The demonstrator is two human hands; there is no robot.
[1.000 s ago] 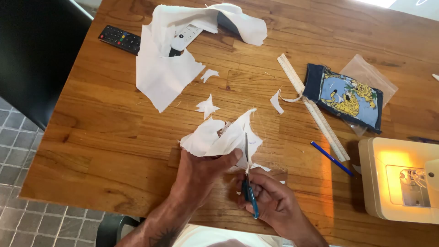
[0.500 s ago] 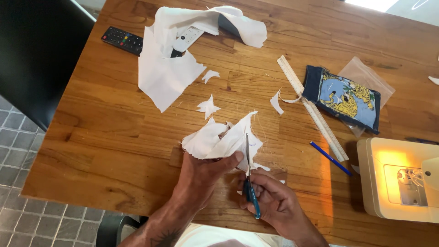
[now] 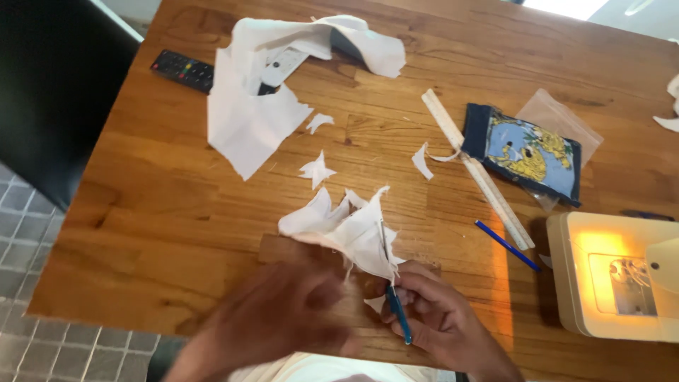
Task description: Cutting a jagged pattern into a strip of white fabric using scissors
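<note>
My right hand (image 3: 442, 318) grips blue scissors (image 3: 396, 311), blades up into the white cloth (image 3: 350, 233). My left hand (image 3: 283, 318) is blurred, just below the cloth; grip can't tell. Both sit near the table (image 3: 141, 233) front edge. Bare wood to the left; ruler (image 3: 477, 170), pen (image 3: 506, 245) and lit sewing machine (image 3: 615, 283) crowd the right. Scraps (image 3: 316, 170) lie beyond. Since half a second ago my left hand let go of the cloth and dropped back.
</note>
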